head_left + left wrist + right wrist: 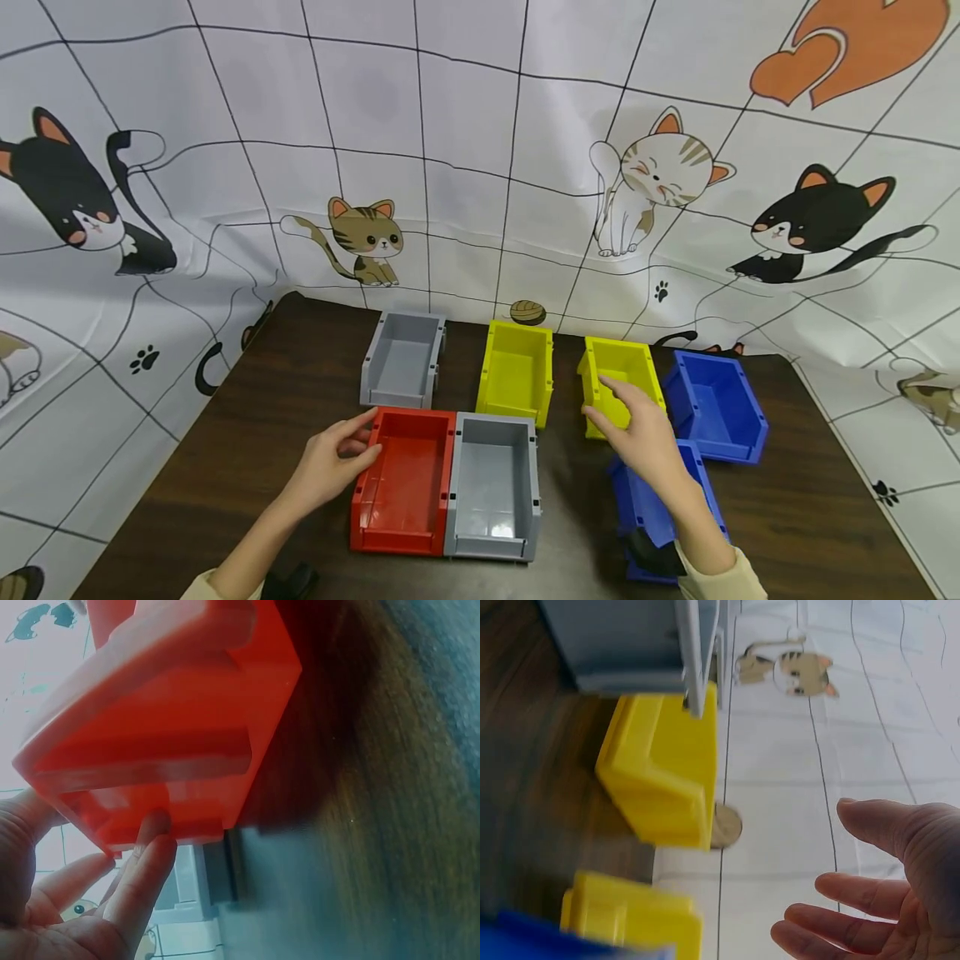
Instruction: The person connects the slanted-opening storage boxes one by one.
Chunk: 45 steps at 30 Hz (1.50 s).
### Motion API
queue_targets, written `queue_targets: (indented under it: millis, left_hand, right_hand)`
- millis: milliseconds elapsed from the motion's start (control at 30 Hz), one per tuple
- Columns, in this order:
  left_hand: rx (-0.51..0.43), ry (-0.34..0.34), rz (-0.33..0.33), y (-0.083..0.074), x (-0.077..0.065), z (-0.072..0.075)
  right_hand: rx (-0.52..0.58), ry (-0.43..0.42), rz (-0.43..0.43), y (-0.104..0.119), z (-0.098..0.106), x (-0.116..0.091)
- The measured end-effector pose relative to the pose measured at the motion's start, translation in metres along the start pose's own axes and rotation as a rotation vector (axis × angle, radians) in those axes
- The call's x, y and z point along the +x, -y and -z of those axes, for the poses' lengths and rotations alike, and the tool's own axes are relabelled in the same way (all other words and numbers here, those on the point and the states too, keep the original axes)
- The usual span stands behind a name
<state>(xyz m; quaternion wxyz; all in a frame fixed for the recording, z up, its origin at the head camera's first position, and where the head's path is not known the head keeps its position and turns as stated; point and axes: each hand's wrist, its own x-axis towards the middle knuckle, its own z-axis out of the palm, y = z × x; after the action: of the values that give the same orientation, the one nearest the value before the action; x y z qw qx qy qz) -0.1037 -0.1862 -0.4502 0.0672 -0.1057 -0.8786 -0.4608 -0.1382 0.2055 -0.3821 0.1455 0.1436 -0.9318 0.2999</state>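
Note:
My left hand (333, 458) is at the left side of a red storage bin (411, 475), its thumb at the side rim and its index finger near the back corner. In the left wrist view, fingers (146, 877) press the bin's outer side wall. A grey bin (495, 475) stands side by side with the red one. My right hand (641, 433) is held in the air with thumb and fingers spread, holding nothing. It overlaps a yellow bin (626, 358) and a blue bin (637, 500) in the head view.
Behind stand another grey bin (405, 358) and another yellow bin (517, 371). A second blue bin (716, 408) is at the right, close to the second yellow one. All are on a dark wooden table (247, 408), backed by a cat-print cloth (465, 200).

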Motion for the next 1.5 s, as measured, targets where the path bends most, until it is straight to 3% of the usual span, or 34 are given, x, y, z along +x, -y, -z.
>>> queue_targets:
  millis: [367, 800, 1033, 1500]
  left_hand:
    - [-0.010, -0.047, -0.054, 0.000, -0.002, -0.001]
    - [-0.016, -0.042, -0.060, 0.001, -0.003, -0.001]
    - [-0.027, -0.030, -0.044, 0.001, -0.002, -0.002]
    - [-0.031, -0.024, -0.061, 0.001, 0.001, -0.004]
  right_hand:
    - [-0.065, -0.028, -0.110, -0.032, 0.027, -0.024]
    - [-0.164, -0.013, -0.270, -0.069, 0.042, -0.057]
    - [-0.156, -0.048, -0.288, -0.082, 0.042, -0.069]
    - [-0.137, -0.021, -0.313, -0.094, 0.043, -0.078]
